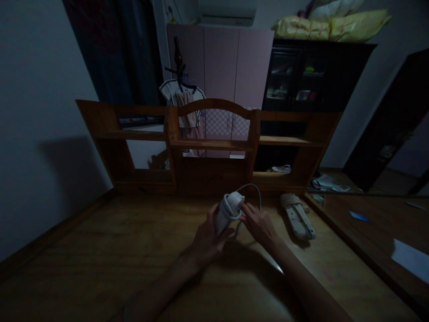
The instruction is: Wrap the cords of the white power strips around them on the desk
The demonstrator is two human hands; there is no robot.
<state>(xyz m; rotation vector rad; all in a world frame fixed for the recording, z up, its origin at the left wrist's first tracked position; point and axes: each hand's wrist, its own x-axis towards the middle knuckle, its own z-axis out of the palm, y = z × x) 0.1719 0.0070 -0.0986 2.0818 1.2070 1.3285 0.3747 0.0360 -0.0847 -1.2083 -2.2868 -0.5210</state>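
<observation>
The left hand is closed around a smooth white oblong power strip, held at mid-surface. The right hand touches its wound round cord; I cannot tell whether it grips. A second strip lies flat at three o'clock. The grainy wooden surface lies open toward nine o'clock, and the shelf unit edges it at twelve.

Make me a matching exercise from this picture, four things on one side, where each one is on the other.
1. cord-wrapped power strip
2. second power strip
3. blue card
4. pink wardrobe

A. behind the desk shelf
B. gripped in the left hand
C. flat on the desk, right of the right hand
D. on the darker surface, far right

Pairs: 1-B, 2-C, 3-D, 4-A
</observation>
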